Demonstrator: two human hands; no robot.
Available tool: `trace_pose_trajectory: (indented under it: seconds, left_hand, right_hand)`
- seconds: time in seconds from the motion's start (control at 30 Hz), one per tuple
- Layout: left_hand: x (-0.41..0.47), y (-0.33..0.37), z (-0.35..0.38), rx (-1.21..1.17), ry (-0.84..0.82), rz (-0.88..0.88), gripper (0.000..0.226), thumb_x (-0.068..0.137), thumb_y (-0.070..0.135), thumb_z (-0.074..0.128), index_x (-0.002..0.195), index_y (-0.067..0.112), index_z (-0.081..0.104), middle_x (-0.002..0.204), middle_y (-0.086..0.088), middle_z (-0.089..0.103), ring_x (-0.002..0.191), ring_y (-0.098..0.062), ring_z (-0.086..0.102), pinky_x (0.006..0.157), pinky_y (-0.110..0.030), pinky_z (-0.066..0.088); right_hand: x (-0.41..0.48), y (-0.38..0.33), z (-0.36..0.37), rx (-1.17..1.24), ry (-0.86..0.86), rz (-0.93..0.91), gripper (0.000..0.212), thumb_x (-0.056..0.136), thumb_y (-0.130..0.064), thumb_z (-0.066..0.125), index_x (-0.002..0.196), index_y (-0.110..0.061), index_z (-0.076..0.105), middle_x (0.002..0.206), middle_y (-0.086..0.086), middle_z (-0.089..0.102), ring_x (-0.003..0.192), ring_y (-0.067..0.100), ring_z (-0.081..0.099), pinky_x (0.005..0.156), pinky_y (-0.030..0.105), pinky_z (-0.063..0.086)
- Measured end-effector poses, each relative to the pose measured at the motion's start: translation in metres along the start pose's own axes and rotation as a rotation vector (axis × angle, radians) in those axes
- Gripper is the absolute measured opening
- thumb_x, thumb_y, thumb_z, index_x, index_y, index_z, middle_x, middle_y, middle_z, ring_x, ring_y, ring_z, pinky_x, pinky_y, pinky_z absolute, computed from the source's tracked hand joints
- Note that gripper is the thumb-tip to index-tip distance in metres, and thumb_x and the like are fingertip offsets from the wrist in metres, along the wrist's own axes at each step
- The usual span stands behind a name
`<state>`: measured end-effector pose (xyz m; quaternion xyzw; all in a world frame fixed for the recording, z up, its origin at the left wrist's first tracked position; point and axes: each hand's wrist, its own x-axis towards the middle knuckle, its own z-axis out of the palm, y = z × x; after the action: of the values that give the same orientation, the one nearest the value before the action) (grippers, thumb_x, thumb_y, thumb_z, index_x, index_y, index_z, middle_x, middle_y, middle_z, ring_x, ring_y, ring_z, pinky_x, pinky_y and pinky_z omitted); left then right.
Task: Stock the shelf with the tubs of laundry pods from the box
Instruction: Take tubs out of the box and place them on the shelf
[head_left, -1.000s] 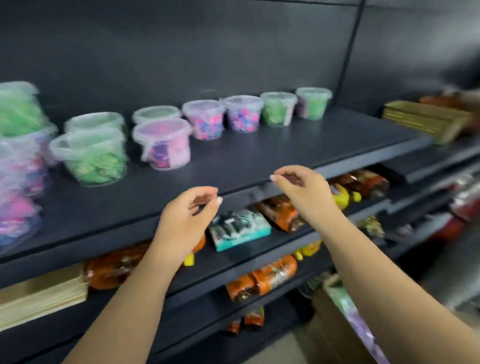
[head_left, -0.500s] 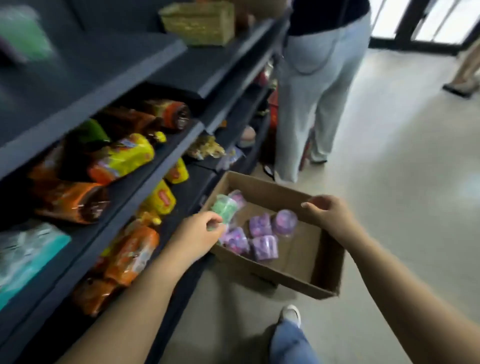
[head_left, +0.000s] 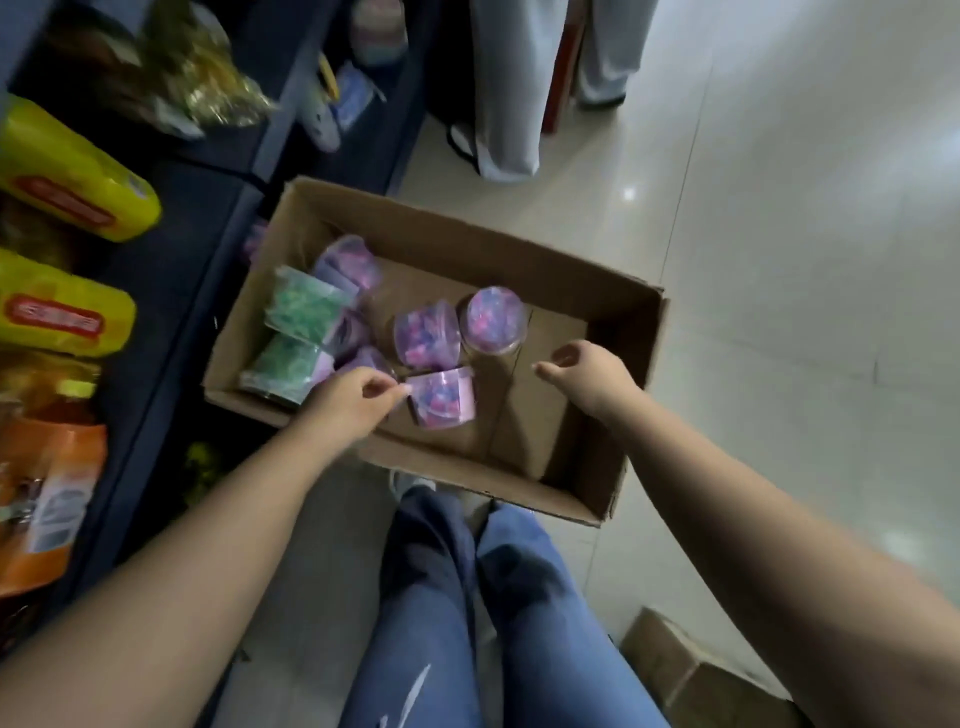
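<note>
An open cardboard box (head_left: 597, 291) lies on the floor beside the shelving, holding several clear tubs of laundry pods. Green tubs (head_left: 304, 306) lie at its left end, purple and pink ones in the middle. My left hand (head_left: 348, 400) hovers over the box's near left side, fingers loosely curled, fingertips just beside a tipped pink tub (head_left: 441, 397); it holds nothing. My right hand (head_left: 587, 376) hangs over the bare right half of the box, fingers loosely curled and empty, just right of an upright purple tub (head_left: 493, 319).
Dark shelves (head_left: 171, 291) run along the left with yellow packs (head_left: 67, 171) and orange bottles (head_left: 47, 499). A person's pale trousered legs (head_left: 506, 88) stand beyond the box. My own jeans (head_left: 467, 597) are below. Another carton (head_left: 696, 675) sits at the lower right.
The view has swung from the upper shelf down to the box on the floor. Both hands have dropped from shelf height to just over the tubs in the box.
</note>
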<state>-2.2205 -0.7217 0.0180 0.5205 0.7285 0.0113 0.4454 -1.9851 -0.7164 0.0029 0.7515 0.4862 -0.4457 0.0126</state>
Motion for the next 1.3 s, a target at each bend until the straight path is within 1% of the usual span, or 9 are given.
trace_pose_trajectory:
  seconds: [0.1,0.2,0.37,0.57,0.73,0.93,1.07,1.2,1.3]
  left_hand:
    - [0.059,-0.007,0.007,0.044,-0.03,0.014,0.031,0.084,0.025,0.063,0.105,0.001,0.064,0.099,-0.012,0.064,0.089,-0.018,0.054,0.069,-0.018,0.037]
    - [0.13,-0.024,0.018,0.098,-0.077,0.052,0.05,0.08,0.025,0.067,0.123,0.004,0.053,0.125,-0.015,0.056,0.113,-0.025,0.052,0.089,-0.024,0.036]
    - [0.203,-0.049,0.045,0.288,-0.216,0.158,0.088,0.076,0.033,0.07,0.146,0.014,0.02,0.153,-0.009,0.02,0.141,-0.023,0.019,0.113,-0.033,0.017]
    - [0.236,-0.064,0.074,0.429,-0.266,0.228,0.104,0.074,0.037,0.071,0.147,0.021,0.001,0.156,-0.01,0.002,0.143,-0.029,0.005,0.115,-0.034,0.008]
    - [0.259,-0.059,0.077,0.478,-0.195,0.216,0.11,0.071,0.042,0.072,0.147,0.018,-0.004,0.156,-0.013,0.004,0.141,-0.033,0.01,0.113,-0.037,0.012]
    - [0.269,-0.052,0.08,0.439,-0.179,0.102,0.103,0.073,0.048,0.067,0.147,0.014,0.004,0.154,-0.016,0.012,0.14,-0.035,0.017,0.112,-0.041,0.017]
    - [0.263,-0.052,0.086,0.268,-0.175,-0.059,0.096,0.075,0.055,0.062,0.145,0.007,0.017,0.146,-0.017,0.032,0.131,-0.033,0.036,0.105,-0.04,0.03]
    - [0.26,-0.05,0.092,0.182,-0.146,-0.118,0.104,0.074,0.053,0.064,0.147,0.006,0.008,0.15,-0.016,0.027,0.135,-0.031,0.032,0.106,-0.036,0.028]
    - [0.261,-0.049,0.096,0.192,-0.152,-0.129,0.106,0.075,0.052,0.064,0.147,0.007,-0.001,0.15,-0.016,0.026,0.134,-0.032,0.032,0.105,-0.036,0.028]
  right_hand:
    - [0.054,-0.008,0.016,-0.011,0.007,0.013,0.05,0.086,-0.041,0.059,0.121,-0.005,0.055,0.124,0.012,0.059,0.116,0.028,0.053,0.09,0.029,0.041]
    - [0.114,-0.016,0.04,0.0,0.017,0.05,0.061,0.086,-0.041,0.059,0.132,-0.005,0.044,0.134,0.012,0.051,0.123,0.027,0.048,0.096,0.03,0.038]
    - [0.187,-0.022,0.083,-0.043,-0.058,0.102,0.076,0.088,-0.048,0.053,0.14,0.0,0.028,0.145,0.017,0.037,0.133,0.03,0.036,0.103,0.03,0.03]
    - [0.223,-0.023,0.12,-0.16,0.057,0.211,0.116,0.076,-0.066,0.053,0.144,0.003,-0.011,0.155,0.018,-0.01,0.143,0.035,-0.005,0.115,0.041,0.006]
    - [0.219,-0.002,0.111,-0.029,0.197,0.209,0.107,0.079,-0.05,0.063,0.146,-0.006,-0.008,0.154,0.018,0.006,0.141,0.032,0.018,0.112,0.035,0.02]
    - [0.187,0.04,0.103,0.998,0.018,0.562,0.077,0.078,-0.055,0.06,0.141,-0.028,0.026,0.134,0.008,0.048,0.105,0.026,0.058,0.076,0.032,0.05]
    - [0.174,0.063,0.119,1.017,-0.012,0.578,0.067,0.082,-0.049,0.059,0.135,-0.014,0.039,0.132,0.005,0.049,0.128,0.023,0.042,0.107,0.039,0.032]
    - [0.178,0.055,0.131,0.928,-0.056,0.448,0.048,0.083,-0.028,0.066,0.122,-0.006,0.051,0.107,0.0,0.061,0.093,0.001,0.059,0.065,0.008,0.045]
    - [0.186,0.046,0.138,0.896,-0.103,0.327,0.05,0.078,-0.029,0.07,0.12,-0.007,0.054,0.116,0.01,0.064,0.091,0.012,0.063,0.066,0.014,0.047]
